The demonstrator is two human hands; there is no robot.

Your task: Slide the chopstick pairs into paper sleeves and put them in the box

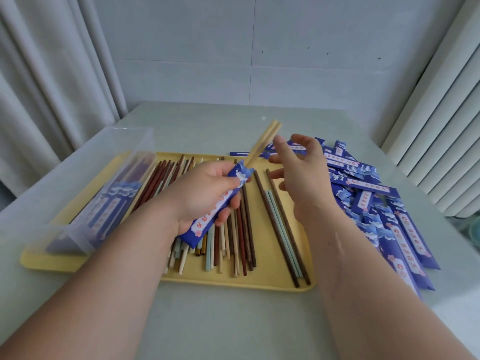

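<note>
Pinching blue paper sleeve (pixel 215 206) in left grip (pixel 207 193), pale wooden chopsticks (pixel 262 142) protruding, right grip (pixel 298 167) spread.

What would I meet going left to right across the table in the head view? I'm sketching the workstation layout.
Clear box → loose chopsticks on the yellow tray → left hand holding a sleeved pair → right hand, open → pile of blue sleeves.

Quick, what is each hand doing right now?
Left hand: closed around a blue paper sleeve with a pale chopstick pair sticking out.
Right hand: open, fingers spread, holding nothing.
</note>
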